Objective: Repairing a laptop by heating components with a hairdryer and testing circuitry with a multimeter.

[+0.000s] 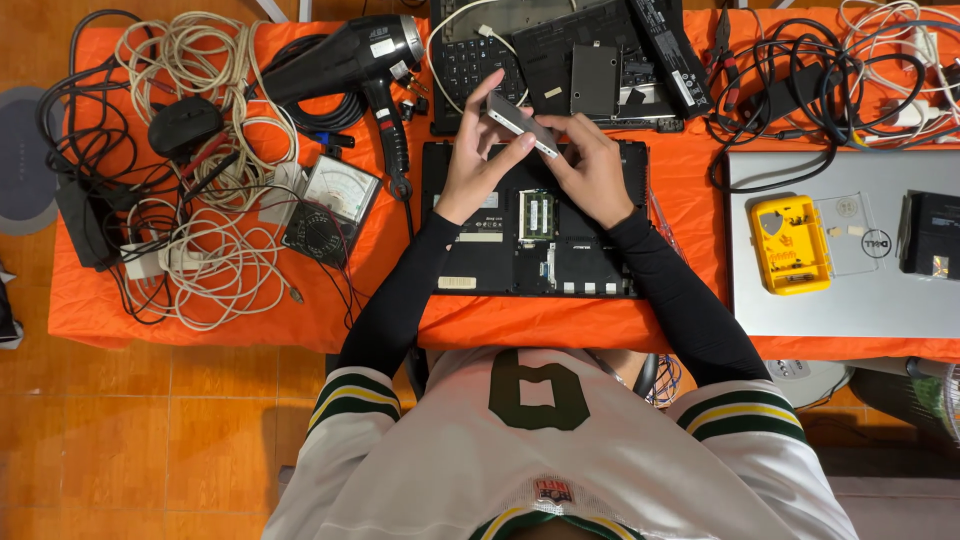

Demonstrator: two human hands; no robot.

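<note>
Both hands hold a thin silver rectangular drive [520, 123] above an opened black laptop base [535, 262] that lies upside down on the orange table cover. My left hand [478, 155] grips the drive's left end, with the thumb and forefinger raised. My right hand [590, 165] pinches its right end. Green memory modules [537, 214] show in an open bay of the laptop, just below the hands.
A black heat gun [350, 60], an analogue multimeter [333, 205] and tangled cables [190, 150] lie at left. Laptop parts and a keyboard [560, 60] sit behind. At right, a silver laptop [850, 250] carries a yellow case [790, 243].
</note>
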